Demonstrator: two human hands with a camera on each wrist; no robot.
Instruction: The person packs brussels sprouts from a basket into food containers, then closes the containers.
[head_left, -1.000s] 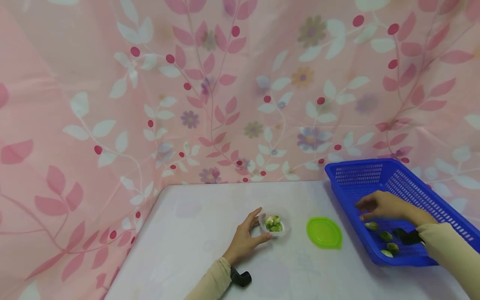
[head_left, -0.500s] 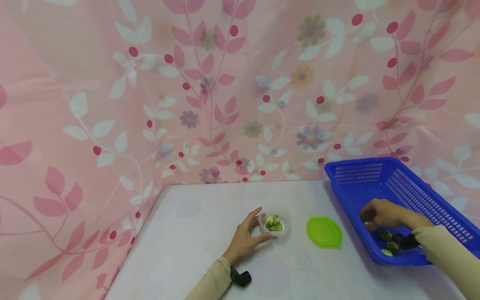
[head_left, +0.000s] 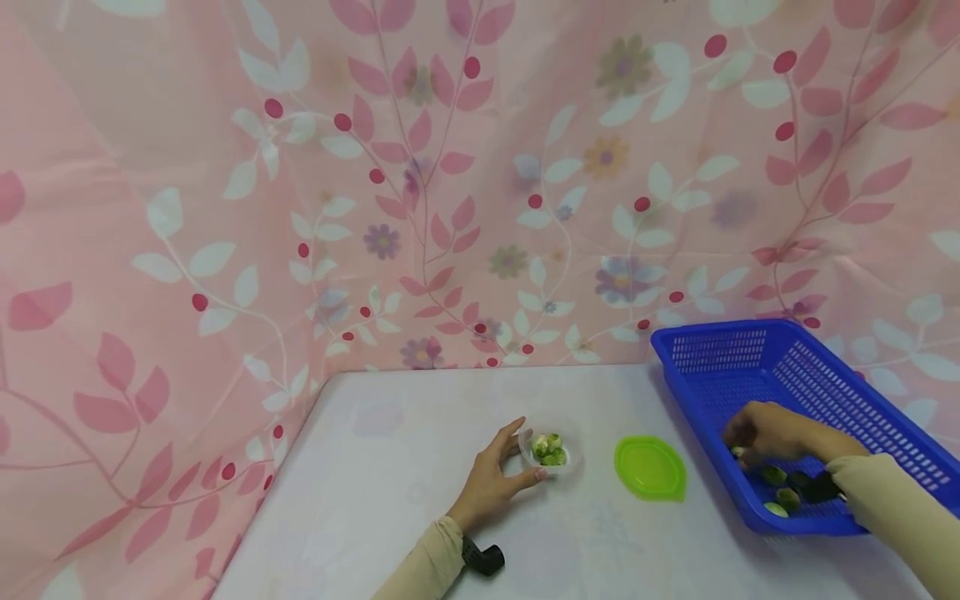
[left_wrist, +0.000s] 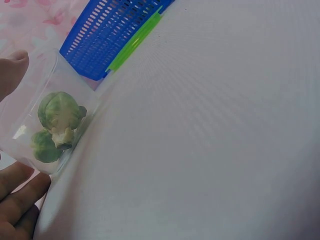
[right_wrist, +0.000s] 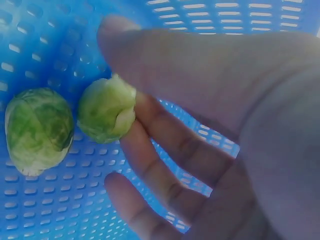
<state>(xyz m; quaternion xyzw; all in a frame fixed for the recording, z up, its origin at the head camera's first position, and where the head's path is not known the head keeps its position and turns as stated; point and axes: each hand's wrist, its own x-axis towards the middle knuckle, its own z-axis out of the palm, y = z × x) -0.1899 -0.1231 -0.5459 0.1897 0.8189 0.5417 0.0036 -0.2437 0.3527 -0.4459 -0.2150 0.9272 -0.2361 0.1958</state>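
A small clear plastic container (head_left: pixel 567 463) stands on the table with several Brussels sprouts (head_left: pixel 550 450) inside. My left hand (head_left: pixel 487 483) holds it from the left side, thumb at the near edge and fingers at the far edge. Inside the blue basket (head_left: pixel 678 433), my right hand (head_left: pixel 780 432) is low near the left wall. In the right wrist view its thumb and fingertips are around one Brussels sprout (right_wrist: pixel 106 111), pinching it. Another sprout (right_wrist: pixel 39 131) lies beside that one on the basket floor. More sprouts (head_left: pixel 787 500) lie closer to the basket's near end.
Between container and basket, a bright green lid (head_left: pixel 650 468) lies flat on the white table (head_left: pixel 375 500). A pink floral curtain (head_left: pixel 450 183) hangs behind the table's back edge. Black wrist-worn devices show at my left wrist (head_left: pixel 483 558) and right wrist.
My right hand has lowered into the basket and come to a sprout by the left wall, its fingers closing in around it. The left hand and container have stayed in place.
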